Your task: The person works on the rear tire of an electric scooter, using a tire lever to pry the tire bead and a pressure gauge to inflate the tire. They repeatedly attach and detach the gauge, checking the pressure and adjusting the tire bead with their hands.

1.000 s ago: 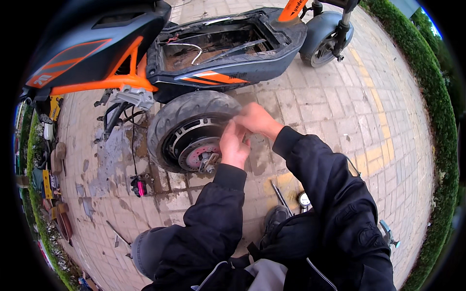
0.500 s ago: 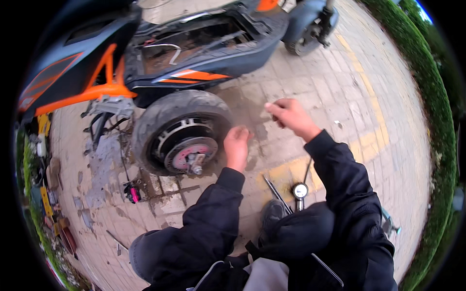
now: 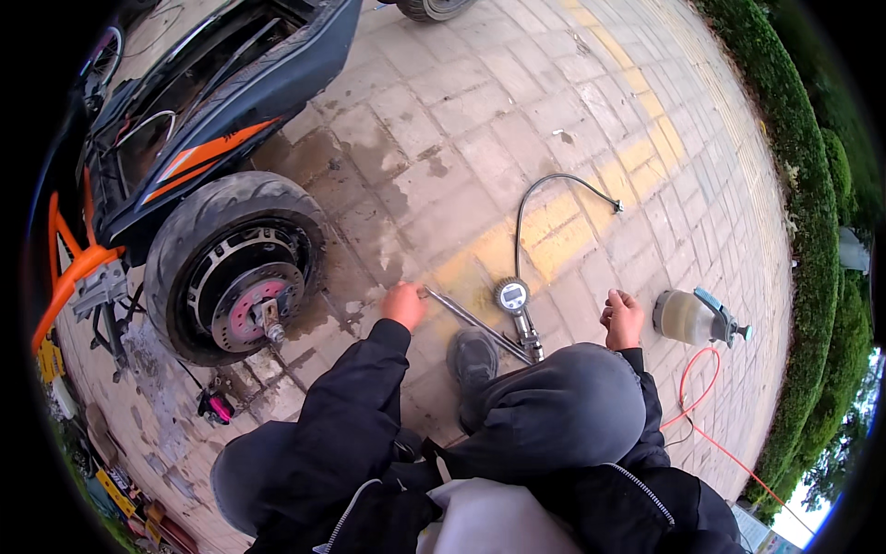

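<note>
My left hand [image 3: 403, 306] is curled, its back toward me, right beside the tip of a long metal bar [image 3: 475, 323] lying on the paving. Whether the fingers touch the bar, or hold anything, is hidden. On the other side of my knee, my right hand [image 3: 623, 319] is raised with loosely bent fingers and nothing visible in them. Next to that hand stands a translucent pump sprayer [image 3: 688, 317] with a teal top. Between my hands lies a tyre inflator gauge [image 3: 512, 295], its black hose [image 3: 520, 217] curving away from me.
At left, a scooter [image 3: 231, 111] has its rear wheel [image 3: 235, 268] exposed, with a brake disc and axle showing. A pink-and-black brake caliper [image 3: 215, 406] lies below the wheel. A red air hose [image 3: 688, 379] loops at right. A hedge [image 3: 794, 138] borders the paving.
The view has swung right, so the scooter sits farther left. My hands have moved away from beside the wheel: the left to the bar's tip, the right toward the sprayer.
</note>
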The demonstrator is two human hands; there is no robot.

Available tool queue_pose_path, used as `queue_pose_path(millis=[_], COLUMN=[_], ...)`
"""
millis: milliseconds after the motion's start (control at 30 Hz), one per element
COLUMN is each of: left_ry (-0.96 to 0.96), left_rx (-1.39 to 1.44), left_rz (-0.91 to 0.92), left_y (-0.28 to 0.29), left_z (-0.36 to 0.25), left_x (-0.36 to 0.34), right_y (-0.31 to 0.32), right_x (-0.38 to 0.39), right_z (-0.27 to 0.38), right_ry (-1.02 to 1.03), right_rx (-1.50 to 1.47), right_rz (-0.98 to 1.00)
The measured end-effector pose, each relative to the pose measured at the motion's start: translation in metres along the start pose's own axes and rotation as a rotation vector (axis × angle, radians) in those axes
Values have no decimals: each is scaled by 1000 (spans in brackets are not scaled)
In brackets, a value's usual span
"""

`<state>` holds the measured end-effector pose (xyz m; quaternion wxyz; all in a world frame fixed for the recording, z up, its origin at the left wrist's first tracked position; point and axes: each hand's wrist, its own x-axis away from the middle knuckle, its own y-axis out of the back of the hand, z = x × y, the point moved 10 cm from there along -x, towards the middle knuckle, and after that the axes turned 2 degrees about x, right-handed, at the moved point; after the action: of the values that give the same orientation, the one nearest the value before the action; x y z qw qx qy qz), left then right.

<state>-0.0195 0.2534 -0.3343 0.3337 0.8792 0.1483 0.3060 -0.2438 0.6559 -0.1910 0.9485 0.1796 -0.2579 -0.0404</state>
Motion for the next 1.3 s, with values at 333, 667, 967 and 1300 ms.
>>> queue_pose_path(millis=[333,667,967,1300], left_ry=[-36,-84,-71,53], left_rx=[-238,647,457,769], left_rz=[-107,-202,-508,-429], left_y=[69,86,145,133], left_z=[-59,-50,-68,-15], left_x=[4,-19,12,48], right_y=[87,147,-130,-174], right_x=[-49,-95,-163,-335], right_z=[-53,-81,8,-47], right_ry=[-36,-100,137,-314], right_rx=[74,-65,149,-284], right_rz=[-312,-399,162,199])
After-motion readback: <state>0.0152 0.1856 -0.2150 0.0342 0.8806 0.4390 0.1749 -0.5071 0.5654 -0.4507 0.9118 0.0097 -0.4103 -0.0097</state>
